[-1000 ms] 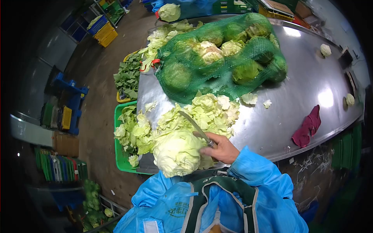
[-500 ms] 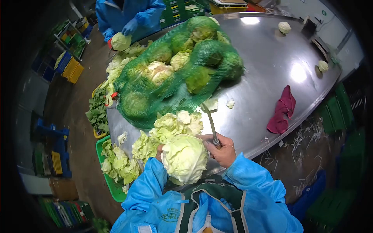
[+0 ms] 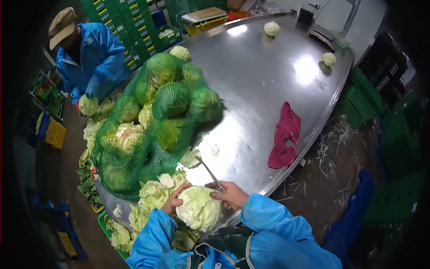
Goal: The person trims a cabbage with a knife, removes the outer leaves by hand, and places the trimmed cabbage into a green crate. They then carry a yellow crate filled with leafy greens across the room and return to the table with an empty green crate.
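A pale green cabbage (image 3: 198, 210) is held in front of my body at the table's near edge. My left hand (image 3: 174, 201) grips its left side with the fingers curled round it. My right hand (image 3: 234, 195) is closed on the handle of a knife (image 3: 209, 171), beside the cabbage's upper right. The thin blade points away from me and to the left, its tip near a loose leaf piece (image 3: 191, 158). Trimmed cabbage leaves (image 3: 154, 193) lie left of and beyond my left hand. Behind them rests a green mesh sack (image 3: 134, 157) full of cabbages.
A steel table (image 3: 251, 80) bears a crumpled dark red cloth (image 3: 285, 134) and loose cabbages (image 3: 271, 29). A co-worker in blue (image 3: 96, 54) handles another cabbage (image 3: 88, 105) at the far left. A green crate (image 3: 105, 226) with leaves stands at the lower left.
My view has swung, so the table and sack appear farther left and lower. The knife blade slants more to the left, and more of my left hand shows on the cabbage.
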### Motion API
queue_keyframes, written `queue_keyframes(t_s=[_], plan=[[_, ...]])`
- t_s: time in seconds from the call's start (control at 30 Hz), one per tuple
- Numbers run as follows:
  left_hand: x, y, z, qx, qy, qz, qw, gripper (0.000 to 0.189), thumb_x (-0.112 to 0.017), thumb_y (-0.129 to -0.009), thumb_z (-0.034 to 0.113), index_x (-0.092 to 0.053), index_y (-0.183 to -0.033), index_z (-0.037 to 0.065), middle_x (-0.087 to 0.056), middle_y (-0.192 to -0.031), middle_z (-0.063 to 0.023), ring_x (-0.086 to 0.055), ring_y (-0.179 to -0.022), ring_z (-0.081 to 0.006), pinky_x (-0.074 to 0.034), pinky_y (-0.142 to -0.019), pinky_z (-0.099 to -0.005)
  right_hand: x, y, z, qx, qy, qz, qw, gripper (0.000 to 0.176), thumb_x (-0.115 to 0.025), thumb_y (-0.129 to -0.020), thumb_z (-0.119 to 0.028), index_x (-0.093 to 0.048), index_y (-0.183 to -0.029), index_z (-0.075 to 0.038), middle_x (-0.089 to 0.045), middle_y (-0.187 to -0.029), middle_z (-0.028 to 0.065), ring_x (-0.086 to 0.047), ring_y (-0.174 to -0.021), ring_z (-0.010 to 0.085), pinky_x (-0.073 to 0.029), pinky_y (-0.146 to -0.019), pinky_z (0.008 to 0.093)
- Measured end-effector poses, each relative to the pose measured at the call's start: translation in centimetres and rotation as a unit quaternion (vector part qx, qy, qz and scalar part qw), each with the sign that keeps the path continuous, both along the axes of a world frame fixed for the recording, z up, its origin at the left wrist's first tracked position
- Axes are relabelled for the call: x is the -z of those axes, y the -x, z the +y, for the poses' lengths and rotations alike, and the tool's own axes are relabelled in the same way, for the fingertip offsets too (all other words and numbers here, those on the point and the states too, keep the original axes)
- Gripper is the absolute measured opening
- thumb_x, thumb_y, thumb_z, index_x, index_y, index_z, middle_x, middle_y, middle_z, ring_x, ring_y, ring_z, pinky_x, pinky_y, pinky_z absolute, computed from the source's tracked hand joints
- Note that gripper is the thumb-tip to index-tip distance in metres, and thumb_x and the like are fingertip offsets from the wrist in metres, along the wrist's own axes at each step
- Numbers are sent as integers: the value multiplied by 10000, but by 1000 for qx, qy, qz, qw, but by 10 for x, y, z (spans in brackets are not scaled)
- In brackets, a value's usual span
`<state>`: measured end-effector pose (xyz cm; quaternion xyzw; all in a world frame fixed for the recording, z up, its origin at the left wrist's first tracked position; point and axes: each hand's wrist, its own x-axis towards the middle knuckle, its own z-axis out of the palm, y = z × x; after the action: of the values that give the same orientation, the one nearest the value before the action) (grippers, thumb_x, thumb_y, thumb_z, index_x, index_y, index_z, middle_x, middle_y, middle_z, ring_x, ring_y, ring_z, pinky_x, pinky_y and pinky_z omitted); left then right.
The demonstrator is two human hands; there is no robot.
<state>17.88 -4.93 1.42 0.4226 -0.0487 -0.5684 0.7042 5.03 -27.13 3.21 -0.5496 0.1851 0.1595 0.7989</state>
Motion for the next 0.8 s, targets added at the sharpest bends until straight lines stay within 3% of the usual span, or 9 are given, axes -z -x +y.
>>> queue_keyframes(t_s=[0.1,0.17,0.2,0.27,0.37,0.47,0.53,0.63,0.8], plan=[[-7,-15,-11,51,-37,-94,994,871,-772,-565,305,-412,-1309,29,-505,-1258,-127,-509,-1149,-251,-390,-1002,-365,5,2,-10,5,1,5,1000,536,-707,-805,-272,-510,-1267,-82,-600,-728,-4,-457,-490,54,-366,-412,198],[-30,-18,-30,52,-12,-155,986,894,-781,-552,322,-414,-1316,38,-498,-1264,-114,-477,-1180,-238,-349,-1028,-348,9,-1,-14,33,-36,-45,998,529,-694,-798,-198,-505,-1278,-83,-634,-850,27,-478,-520,52,-390,-444,190],[-34,-22,-32,63,-19,-231,971,898,-782,-553,334,-415,-1319,43,-485,-1278,-107,-457,-1196,-235,-328,-1040,-347,6,-5,-13,51,-79,-80,992,503,-666,-794,-135,-514,-1270,-76,-634,-1068,57,-499,-548,42,-413,-479,179],[-41,-27,-31,85,-19,-347,934,913,-792,-565,339,-400,-1339,56,-447,-1306,-98,-418,-1223,-225,-290,-1058,-341,10,-12,-16,33,-97,-79,992,486,-659,-796,-118,-522,-1260,-69,-602,-1153,55,-506,-554,35,-418,-487,175],[-52,-23,-19,86,-52,-357,929,944,-811,-565,359,-374,-1342,50,-406,-1369,-105,-390,-1255,-228,-268,-1078,-358,8,-17,-16,8,-106,-67,992,420,-638,-803,-61,-553,-1214,-58,-578,-1241,25,-506,-547,19,-422,-481,173],[-49,-18,-5,66,-81,-372,923,911,-812,-576,289,-377,-1341,56,-437,-1310,-105,-412,-1222,-221,-301,-1048,-344,8,-26,-6,11,-30,-62,998,324,-636,-807,-40,-602,-1129,-47,-660,-1031,26,-488,-526,20,-403,-467,171],[-43,-12,5,53,-117,-394,910,873,-814,-579,267,-396,-1319,68,-478,-1252,-121,-452,-1182,-232,-337,-1020,-335,14,-28,2,35,30,-63,997,218,-645,-811,-46,-640,-1029,-39,-641,-760,-3,-469,-515,18,-382,-459,169],[-29,-7,16,53,-178,-446,876,845,-818,-574,269,-416,-1291,74,-511,-1217,-128,-487,-1150,-242,-362,-998,-330,15,-35,8,42,93,-67,993,155,-658,-804,-49,-655,-958,-32,-556,-621,-35,-459,-514,19,-369,-458,174],[-10,4,10,61,-331,-442,832,832,-819,-569,356,-439,-1251,68,-506,-1245,-165,-476,-1185,-312,-367,-1009,-369,73,-44,-1,17,182,-4,983,128,-612,-817,-92,-631,-923,-24,-588,-660,-3,-432,-456,45,-358,-402,223]])
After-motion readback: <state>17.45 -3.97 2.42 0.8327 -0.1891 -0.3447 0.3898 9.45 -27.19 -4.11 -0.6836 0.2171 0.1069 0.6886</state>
